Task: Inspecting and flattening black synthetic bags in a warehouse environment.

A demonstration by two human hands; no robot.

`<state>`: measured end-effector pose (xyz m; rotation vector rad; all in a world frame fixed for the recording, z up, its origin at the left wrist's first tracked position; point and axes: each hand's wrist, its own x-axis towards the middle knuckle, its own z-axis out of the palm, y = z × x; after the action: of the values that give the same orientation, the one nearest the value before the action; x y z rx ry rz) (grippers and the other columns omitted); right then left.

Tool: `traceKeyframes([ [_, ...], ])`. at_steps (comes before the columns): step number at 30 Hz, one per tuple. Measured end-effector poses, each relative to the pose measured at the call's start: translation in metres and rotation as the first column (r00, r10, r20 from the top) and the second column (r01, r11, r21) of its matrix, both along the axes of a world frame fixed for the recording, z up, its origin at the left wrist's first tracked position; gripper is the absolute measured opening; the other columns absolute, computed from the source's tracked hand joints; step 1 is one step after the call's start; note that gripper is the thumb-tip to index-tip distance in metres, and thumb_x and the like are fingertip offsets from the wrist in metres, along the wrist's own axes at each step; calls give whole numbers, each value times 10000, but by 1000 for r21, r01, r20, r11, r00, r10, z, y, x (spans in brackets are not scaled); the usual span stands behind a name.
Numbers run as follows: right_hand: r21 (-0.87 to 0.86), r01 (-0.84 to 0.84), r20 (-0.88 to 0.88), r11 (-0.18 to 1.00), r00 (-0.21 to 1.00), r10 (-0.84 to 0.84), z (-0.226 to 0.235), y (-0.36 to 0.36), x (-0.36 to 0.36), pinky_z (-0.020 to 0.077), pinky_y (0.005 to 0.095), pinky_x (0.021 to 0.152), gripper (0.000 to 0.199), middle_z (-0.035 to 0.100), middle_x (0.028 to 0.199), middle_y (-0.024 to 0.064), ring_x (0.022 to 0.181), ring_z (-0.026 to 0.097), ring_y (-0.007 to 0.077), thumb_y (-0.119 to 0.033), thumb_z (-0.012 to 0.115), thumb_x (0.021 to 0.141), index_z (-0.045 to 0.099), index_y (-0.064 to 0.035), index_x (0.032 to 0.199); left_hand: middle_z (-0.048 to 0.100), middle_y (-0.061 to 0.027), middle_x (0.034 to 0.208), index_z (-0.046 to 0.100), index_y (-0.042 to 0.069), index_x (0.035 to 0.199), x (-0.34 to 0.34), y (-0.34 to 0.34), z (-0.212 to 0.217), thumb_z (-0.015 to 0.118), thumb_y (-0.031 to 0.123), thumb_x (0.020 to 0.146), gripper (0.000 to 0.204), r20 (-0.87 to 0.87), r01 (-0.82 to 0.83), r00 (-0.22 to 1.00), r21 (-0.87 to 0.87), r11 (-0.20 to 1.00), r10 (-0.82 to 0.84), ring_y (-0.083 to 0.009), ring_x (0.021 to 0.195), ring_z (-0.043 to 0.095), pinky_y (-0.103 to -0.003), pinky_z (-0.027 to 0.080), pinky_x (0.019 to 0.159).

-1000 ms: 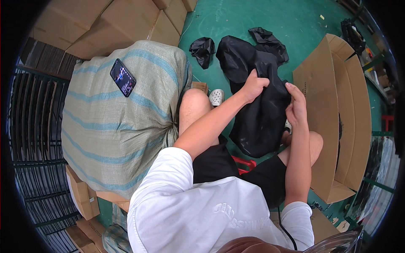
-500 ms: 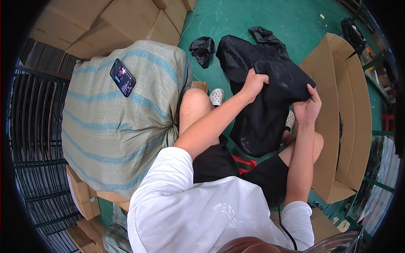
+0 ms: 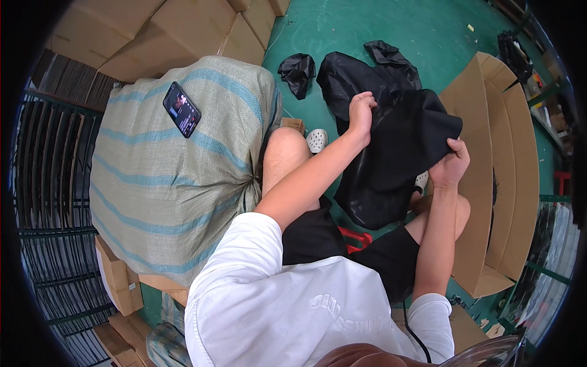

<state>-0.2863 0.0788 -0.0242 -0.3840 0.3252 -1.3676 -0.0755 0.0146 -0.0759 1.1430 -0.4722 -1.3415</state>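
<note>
A matte black cloth piece [image 3: 413, 134] is stretched between my two hands, its kind of article not clear. My left hand [image 3: 362, 115] is closed at the cloth's left edge, fingers curled. At the lower right corner, my right hand [image 3: 449, 166] pinches the fabric between thumb and fingers. Under and behind the cloth lies a large shiny black plastic bag [image 3: 367, 196], spread from the floor up between my knees. How far the cloth and the bag overlap is hard to make out.
Left of me stands a big striped woven sack [image 3: 177, 183] with a phone [image 3: 182, 110] on top. An open cardboard box [image 3: 477, 244] is at my right. Crumpled black plastic [image 3: 297, 73] lies on the green floor [image 3: 342, 24]. Stacked cartons [image 3: 183, 37] fill the far left.
Both hands have shifted slightly, the right one a little down and toward me. Between them the cloth now hangs smoother and wider, with its top edge raised in a fold.
</note>
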Motion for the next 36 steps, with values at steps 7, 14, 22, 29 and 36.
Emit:
traceKeyframes([
  [7,-81,-149,63,985,986,154,-7,2,1,477,440,997,406,650,1141,196,1054,633,333,-59,467,770,587,58,1139,590,-61,995,588,-8,1129,0,-4,-11,536,36,712,422,-196,319,930,10,948,-311,-156,957,537,-264,416,877],
  [14,-88,-182,136,979,972,193,-9,4,-8,484,433,986,394,655,1120,199,1040,634,329,-57,450,758,601,63,1102,639,-27,1107,568,39,1249,-3,6,10,442,29,710,553,114,518,853,-73,852,-509,-98,964,566,-238,419,864],
  [22,-82,-89,198,993,975,104,-12,6,-14,486,414,980,420,659,1074,200,1008,628,334,-74,440,670,608,90,1019,626,-99,1227,502,6,1336,4,15,38,415,288,959,479,-288,921,330,-112,374,-899,-225,1063,630,-388,513,903],
  [29,-88,-136,155,987,977,149,-10,8,-16,513,425,943,384,676,1000,196,938,642,346,-70,439,651,624,90,947,618,-88,1262,493,60,1367,4,26,18,518,287,965,462,-170,953,297,1,302,-939,-223,1116,620,-378,489,978],
  [36,-51,-27,126,998,991,33,-26,6,-26,507,429,944,357,682,986,198,925,644,342,-65,432,655,636,85,907,570,-85,1321,446,46,1404,1,28,21,533,246,959,496,-334,847,344,-292,444,-877,-200,1169,580,-348,462,1009],
])
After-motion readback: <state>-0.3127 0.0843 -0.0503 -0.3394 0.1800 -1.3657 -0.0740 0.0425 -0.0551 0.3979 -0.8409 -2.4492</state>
